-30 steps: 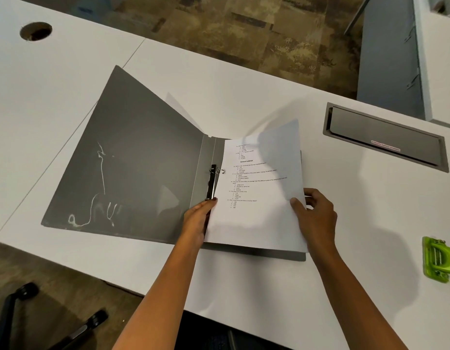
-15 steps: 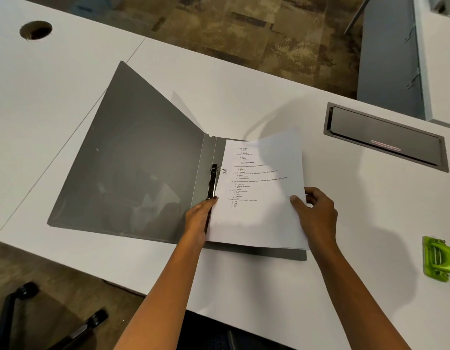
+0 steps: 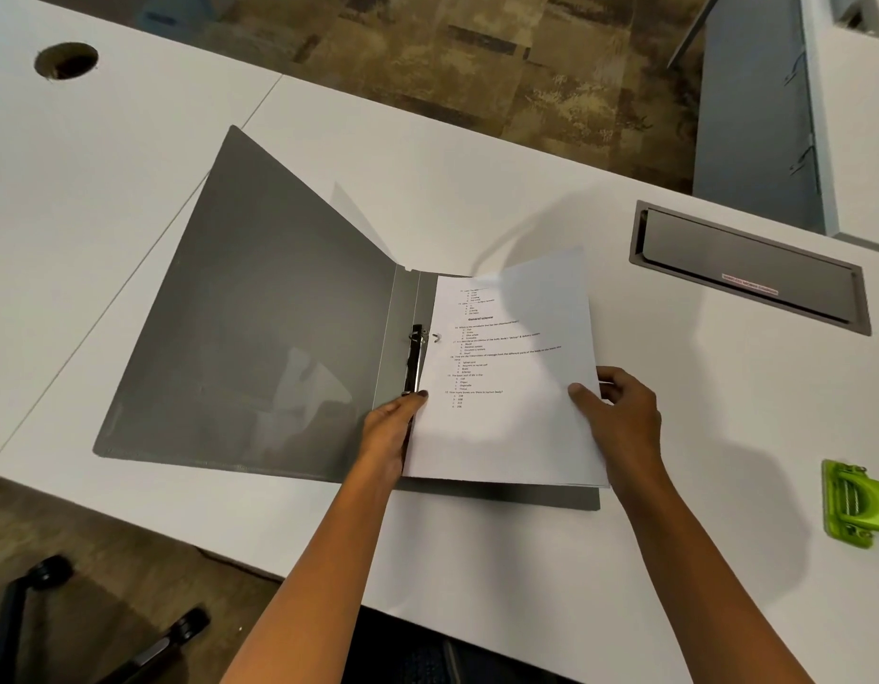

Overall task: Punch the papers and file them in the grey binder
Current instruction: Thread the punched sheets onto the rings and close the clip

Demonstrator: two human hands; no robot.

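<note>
The grey binder (image 3: 260,338) lies open on the white desk, its left cover spread flat and its ring clip (image 3: 417,357) by the spine. A stack of printed papers (image 3: 511,387) lies on the binder's right half, its far edge bowed upward. My left hand (image 3: 390,431) holds the papers' near left edge beside the clip, thumb on top. My right hand (image 3: 620,417) grips the right edge, thumb on the sheet and fingers curled behind it.
A green hole punch (image 3: 854,501) sits at the desk's right edge. A grey cable flap (image 3: 748,269) is set into the desk at the back right, a round cable hole (image 3: 66,60) at the far left. A chair base (image 3: 42,619) shows below the desk.
The papers' raised far edge has sunk lower toward the binder, and the left cover has settled flatter. Both hands have kept their hold in nearly the same place.
</note>
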